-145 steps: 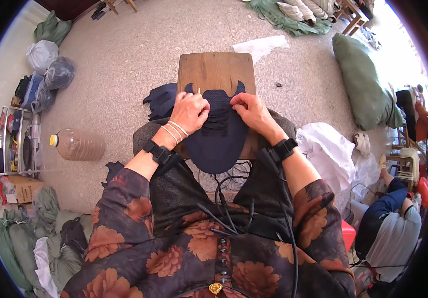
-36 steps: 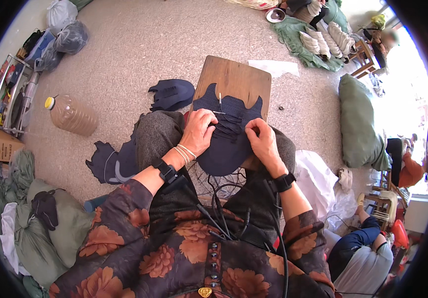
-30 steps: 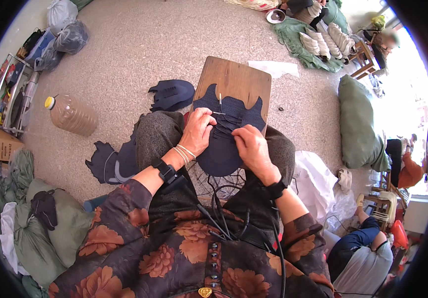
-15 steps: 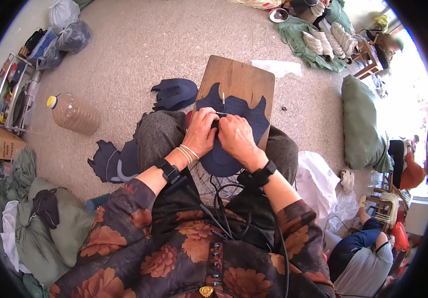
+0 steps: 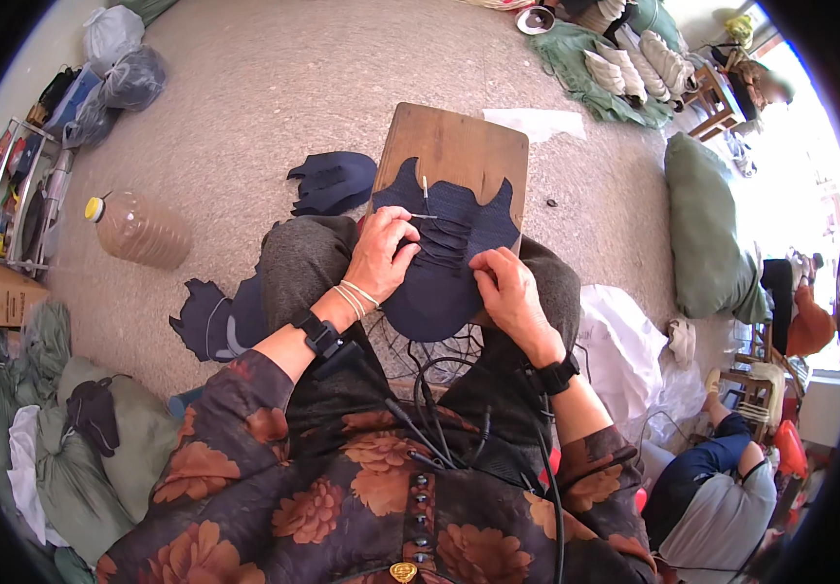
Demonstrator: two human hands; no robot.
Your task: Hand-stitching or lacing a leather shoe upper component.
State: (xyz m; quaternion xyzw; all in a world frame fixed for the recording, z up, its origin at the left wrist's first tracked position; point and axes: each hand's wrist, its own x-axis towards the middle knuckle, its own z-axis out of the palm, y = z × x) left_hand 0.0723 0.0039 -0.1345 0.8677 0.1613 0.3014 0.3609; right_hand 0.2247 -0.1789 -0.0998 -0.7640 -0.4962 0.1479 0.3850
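A dark blue knitted shoe upper [image 5: 444, 297] lies across my knees and the near end of a wooden board, with dark cord laced in rows across its middle. My left hand [image 5: 378, 258] is at the upper's left side, closed on a thin metal hook [image 5: 423, 216] that points right over the top row. Above the hook a short whitish cord tip [image 5: 426, 185] stands against the fabric. At the upper's right edge, my right hand [image 5: 511, 290] has its fingers curled together; anything between them is hidden.
The wooden board [image 5: 464, 141] extends away from me. More dark blue uppers [image 5: 332, 183] lie on the floor at left, near a yellow-capped plastic bottle [image 5: 139, 230]. White plastic [image 5: 619, 346] and a green sack [image 5: 712, 229] are at right; another person [image 5: 717, 496] sits at lower right.
My right hand has drawn away from the hook toward the right and nearer to me, uncovering the laced rows. The left hand stays by the hook.
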